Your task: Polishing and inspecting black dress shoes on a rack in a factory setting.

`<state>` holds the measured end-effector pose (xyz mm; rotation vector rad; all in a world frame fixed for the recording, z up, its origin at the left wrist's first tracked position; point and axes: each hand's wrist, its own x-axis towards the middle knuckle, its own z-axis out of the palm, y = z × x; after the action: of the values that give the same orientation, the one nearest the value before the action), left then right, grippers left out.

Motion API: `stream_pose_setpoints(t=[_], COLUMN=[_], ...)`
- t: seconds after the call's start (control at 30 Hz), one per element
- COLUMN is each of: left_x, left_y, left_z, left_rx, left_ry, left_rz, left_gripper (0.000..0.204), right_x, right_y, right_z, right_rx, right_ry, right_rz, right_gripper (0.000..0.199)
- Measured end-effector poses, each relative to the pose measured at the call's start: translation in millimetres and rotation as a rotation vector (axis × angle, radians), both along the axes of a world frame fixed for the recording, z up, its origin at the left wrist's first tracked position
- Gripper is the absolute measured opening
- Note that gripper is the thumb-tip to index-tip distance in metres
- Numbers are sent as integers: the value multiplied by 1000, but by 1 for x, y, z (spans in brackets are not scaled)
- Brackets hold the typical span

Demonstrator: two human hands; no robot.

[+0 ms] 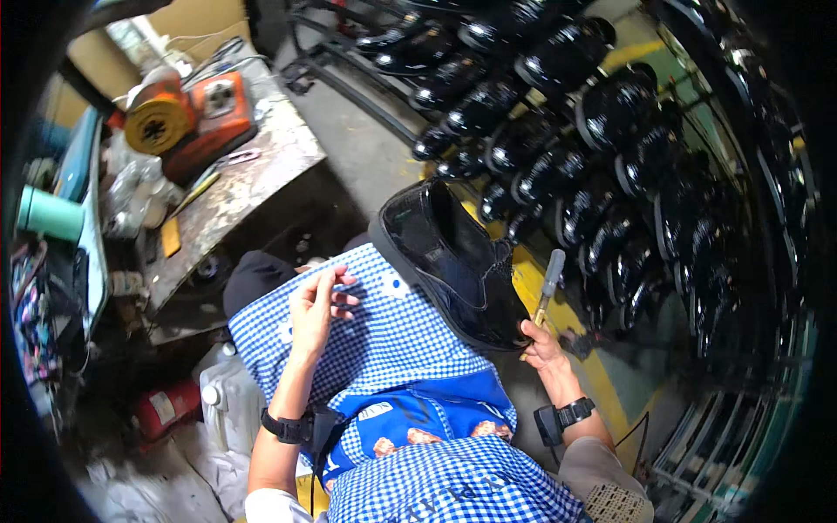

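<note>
A glossy black shoe [453, 261] lies at a slant above my lap, its opening facing up and its toe pointing toward my right hand. My right hand [545, 347] is closed around a slim brush-like tool [545, 301] with a grey upper end and a brass-coloured shaft. Its fingers are right at the shoe's toe; whether they also grip the shoe is hidden. Over the checked apron [375, 336], left of the shoe, my left hand [319, 305] is raised with loosely bent fingers apart. Nothing is in it, and it does not touch the shoe.
Racks of shiny black shoes [567, 166] fill the far right. A worn workbench [279, 148] at the left bears an orange machine [214, 113], a yellow roll [157, 126] and small tools. A white jug [228, 397] and a red container [166, 410] stand below, by my left arm.
</note>
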<state>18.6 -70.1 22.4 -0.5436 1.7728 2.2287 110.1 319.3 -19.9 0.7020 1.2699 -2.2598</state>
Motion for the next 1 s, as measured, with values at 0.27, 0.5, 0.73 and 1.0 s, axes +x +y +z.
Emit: stream_pose_setpoints(t=[0.27,0.5,0.73,1.0], left_x=[10,34,36,34], left_y=[-56,-58,-48,-41], left_z=[44,33,42,63], left_rx=[473,531,278,207], left_ry=[37,168,267,147], left_rz=[-66,90,78,2], left_gripper=[66,48,42,36], right_x=[-73,-85,-80,-83], right_y=[-61,-87,-81,-80], right_z=[72,94,72,61], right_rx=[736,786,518,686], right_ry=[492,572,497,488], right_rz=[429,474,393,544], right_gripper=[52,58,63,60])
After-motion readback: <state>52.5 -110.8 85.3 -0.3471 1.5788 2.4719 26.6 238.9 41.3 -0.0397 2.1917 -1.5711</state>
